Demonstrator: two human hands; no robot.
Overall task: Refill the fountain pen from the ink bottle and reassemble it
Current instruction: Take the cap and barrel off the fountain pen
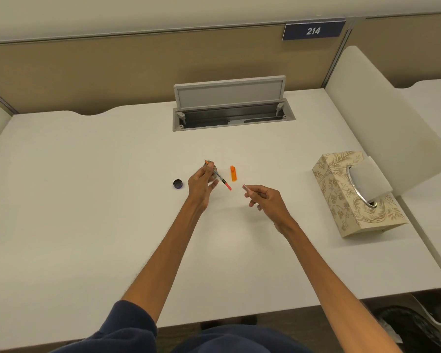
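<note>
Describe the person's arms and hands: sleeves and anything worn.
The left hand and right hand are bare: no gloves, watch or rings visible. A dark navy sleeve is pushed up the left arm; the right arm shows none.

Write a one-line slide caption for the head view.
Left hand holds pen section at the ink bottle; right hand holds the barrel.

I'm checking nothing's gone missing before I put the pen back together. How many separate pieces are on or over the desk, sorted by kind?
Pen parts: 3 (nib section with converter in left hand, barrel in right hand, orange cap on desk)
Ink bottle parts: 2 (bottle, lid)
Tissue box: 1
Total: 6
</note>
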